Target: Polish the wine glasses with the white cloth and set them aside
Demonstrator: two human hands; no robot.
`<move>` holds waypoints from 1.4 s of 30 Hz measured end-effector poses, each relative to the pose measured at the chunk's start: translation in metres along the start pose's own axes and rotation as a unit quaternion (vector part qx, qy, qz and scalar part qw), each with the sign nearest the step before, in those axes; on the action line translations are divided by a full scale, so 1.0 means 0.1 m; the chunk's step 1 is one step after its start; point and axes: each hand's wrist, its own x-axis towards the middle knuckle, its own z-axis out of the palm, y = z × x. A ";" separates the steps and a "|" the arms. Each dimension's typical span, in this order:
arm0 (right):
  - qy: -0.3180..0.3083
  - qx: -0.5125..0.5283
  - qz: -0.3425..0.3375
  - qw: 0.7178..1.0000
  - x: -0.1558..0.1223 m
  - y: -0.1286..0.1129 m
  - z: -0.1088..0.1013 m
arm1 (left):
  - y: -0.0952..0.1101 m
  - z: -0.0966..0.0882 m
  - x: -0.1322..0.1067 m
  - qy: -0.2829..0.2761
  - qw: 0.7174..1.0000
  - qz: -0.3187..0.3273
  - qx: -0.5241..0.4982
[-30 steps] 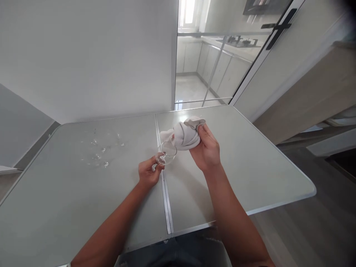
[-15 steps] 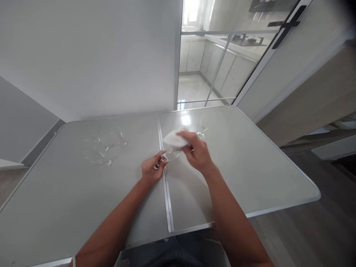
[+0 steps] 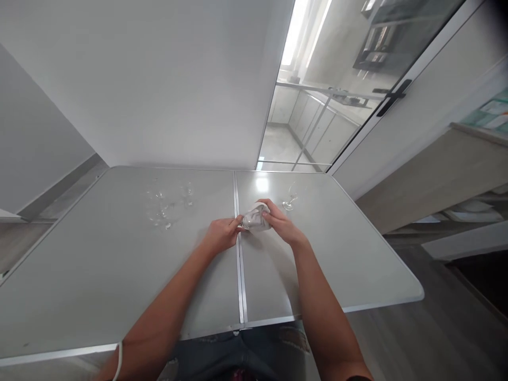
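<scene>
A clear wine glass (image 3: 251,220) lies tilted sideways between my hands, above the seam of the table. My left hand (image 3: 223,234) is closed on its stem end, fingers pinched together. At the bowl, my right hand (image 3: 281,222) grips a white cloth (image 3: 262,206), which seems to be pressed against or into the glass; which of these I cannot tell. Part of the cloth is seen through the bowl. Just beyond my right hand, another clear stemmed glass (image 3: 288,203) is on the table.
Several clear glasses (image 3: 160,210) sit together on the left half of the pale table (image 3: 190,288). A metal seam (image 3: 240,286) divides the tabletop. Behind it are a white wall (image 3: 178,95) and a glass door (image 3: 305,127); shelving (image 3: 448,174) is at the right.
The right hand and cloth have shifted from over the glass to the bowl's right side. The glass's bowl now points more to the right. The view has tilted and turned.
</scene>
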 end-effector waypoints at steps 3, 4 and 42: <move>-0.051 -0.060 -0.013 0.997 -0.01 0.03 -0.01 | 0.03 -0.07 0.03 -0.044 0.988 -0.062 -0.135; -0.065 -0.061 -0.018 0.996 -0.02 0.04 -0.02 | 0.05 -0.11 0.04 -0.084 0.969 -0.084 -0.215; 0.130 -0.025 -0.020 0.991 0.14 0.13 0.17 | 0.08 0.17 -0.01 -0.018 0.999 -0.050 -0.003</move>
